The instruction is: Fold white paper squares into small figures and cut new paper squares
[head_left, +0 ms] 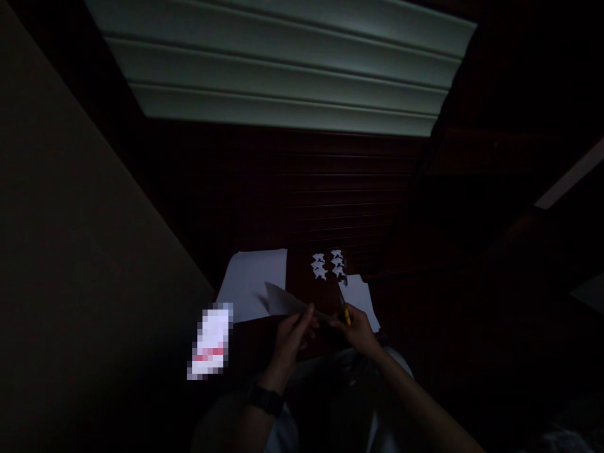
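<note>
My left hand (295, 333) pinches a loose sheet of paper (283, 302) between thumb and fingers, above the dark table. The sheet is raised and bent, its far left corner pointing up. In my right hand (359, 330) is a yellow-handled cutting tool (348, 314) with a narrow dark tip pointing away from me; poor light hides its exact kind. The right fingertips are close to the sheet's right end, and I cannot tell whether they grip it too. Beyond my hands, several small jagged white paper pieces (319, 267) lie in two columns.
Larger white sheets (257, 277) lie at the table's left, and smaller white sheets (361, 296) at the right, partly behind my right hand. A thin dark object (345, 274) lies by the right column. A wall (94, 220) rises at the left. A pale slatted panel (283, 69) is ahead.
</note>
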Motion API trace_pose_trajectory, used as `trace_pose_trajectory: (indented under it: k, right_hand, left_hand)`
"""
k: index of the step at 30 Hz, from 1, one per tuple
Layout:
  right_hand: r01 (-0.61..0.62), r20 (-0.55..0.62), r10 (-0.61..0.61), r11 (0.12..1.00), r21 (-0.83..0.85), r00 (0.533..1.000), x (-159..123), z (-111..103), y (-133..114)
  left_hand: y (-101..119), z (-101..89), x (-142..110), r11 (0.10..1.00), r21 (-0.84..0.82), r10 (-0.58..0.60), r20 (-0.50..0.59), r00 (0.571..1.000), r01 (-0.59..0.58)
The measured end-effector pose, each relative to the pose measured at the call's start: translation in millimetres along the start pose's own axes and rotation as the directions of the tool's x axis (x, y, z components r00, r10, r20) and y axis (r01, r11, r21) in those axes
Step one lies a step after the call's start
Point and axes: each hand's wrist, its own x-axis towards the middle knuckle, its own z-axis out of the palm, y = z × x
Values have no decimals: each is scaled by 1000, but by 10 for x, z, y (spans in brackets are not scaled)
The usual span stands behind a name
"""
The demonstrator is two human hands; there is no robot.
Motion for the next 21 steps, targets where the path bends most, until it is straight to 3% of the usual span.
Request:
trace_pose_trajectory:
  k: [9, 12, 16, 21]
  right_hand:
    - [-21, 41, 16, 995, 102, 999, -5, 29, 75]
    - [-81, 132, 61, 986, 146, 989, -34, -2, 10]
    - [-234, 343, 120, 920, 314, 932, -106, -56, -153]
    - [-245, 386, 76, 878, 412, 920, -114, -93, -297]
  left_hand:
    - [16, 70, 3, 999, 10, -31, -91, 995, 32]
    - [15, 77, 6, 1000, -12, -30, -92, 995, 29]
    - [12, 83, 0, 999, -4, -40, -73, 997, 40]
    - [16, 119, -33, 999, 34, -13, -59, 998, 15]
